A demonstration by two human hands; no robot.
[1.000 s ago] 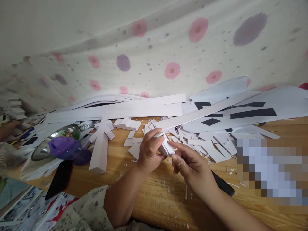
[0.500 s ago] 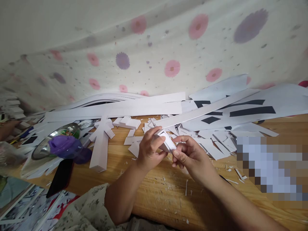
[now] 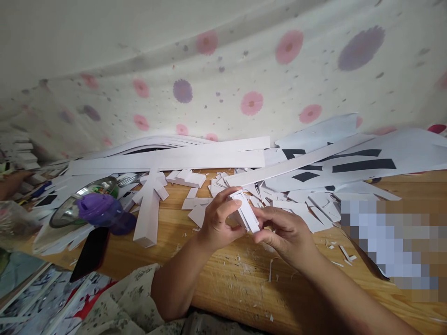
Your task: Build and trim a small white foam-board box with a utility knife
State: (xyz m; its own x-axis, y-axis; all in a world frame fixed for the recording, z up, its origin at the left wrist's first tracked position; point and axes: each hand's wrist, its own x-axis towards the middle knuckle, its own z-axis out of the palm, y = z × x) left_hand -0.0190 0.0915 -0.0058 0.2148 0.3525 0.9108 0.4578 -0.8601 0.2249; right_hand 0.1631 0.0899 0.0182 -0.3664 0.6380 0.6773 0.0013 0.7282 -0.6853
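1. The box (image 3: 246,215), small and white, is held tilted above the worktop (image 3: 226,288), its long side slanting from far left to near right; this box is the landmark for the places below.
2. The left hand (image 3: 219,217) has its grip closed on the box from the left, fingers at the far end and thumb side nearer the wearer.
3. The right hand (image 3: 288,233) has its grip closed on the near right end of the box, thumb below and fingers along the side.
4. Left of the box stands a white post (image 3: 148,223), lying on the worktop with a squared end towards the wearer.
5. Farther left of the box are a purple bottle (image 3: 98,209), a metal bowl (image 3: 64,213) just behind it, and a dark phone (image 3: 90,253) nearer the wearer.
6. Beyond the box lie long strips (image 3: 174,160) and small white blocks (image 3: 186,178).
7. Right of the box and beyond it are scraps (image 3: 303,216) and sheets (image 3: 412,151) with black patches.
8. Behind everything, beyond the box, hangs a flowered cloth (image 3: 216,107).
9. Far right of the box, a pixelated area hides what is there.
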